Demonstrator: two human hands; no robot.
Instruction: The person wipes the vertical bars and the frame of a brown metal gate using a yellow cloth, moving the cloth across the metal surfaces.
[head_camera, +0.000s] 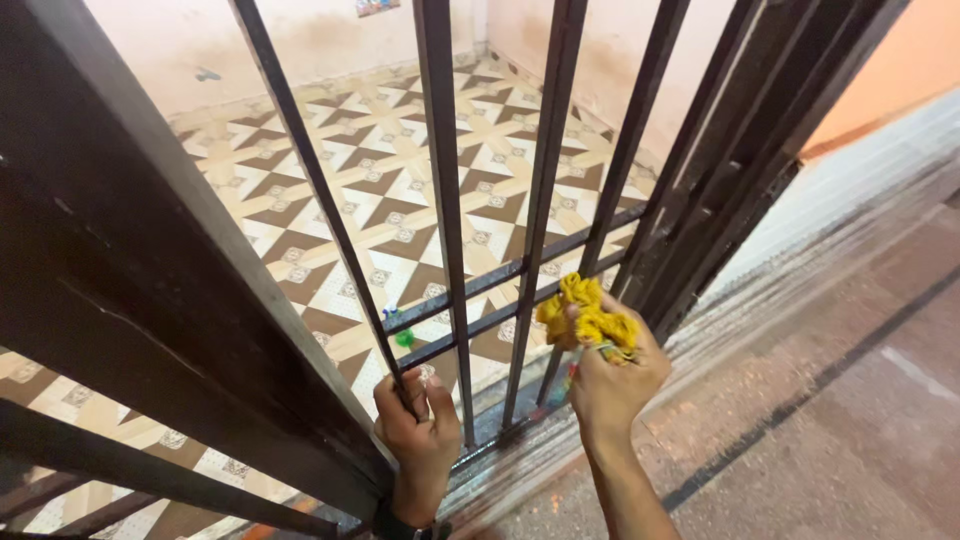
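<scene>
A dark metal barred gate (446, 200) fills most of the head view. My left hand (418, 432) is wrapped around one thin bar low on the gate. My right hand (612, 378) is closed on a crumpled yellow cloth (585, 312), which it presses against the lower bars near the gate's right frame. A small green and blue object (398, 330) sits by the horizontal rail just above my left hand.
Behind the bars lies a patterned brown, cream and orange tiled floor (400, 160) bounded by pale walls. On my side, to the right, is a rough concrete floor (840, 400) with a dark line across it. A thick dark frame member (120, 260) runs diagonally at the left.
</scene>
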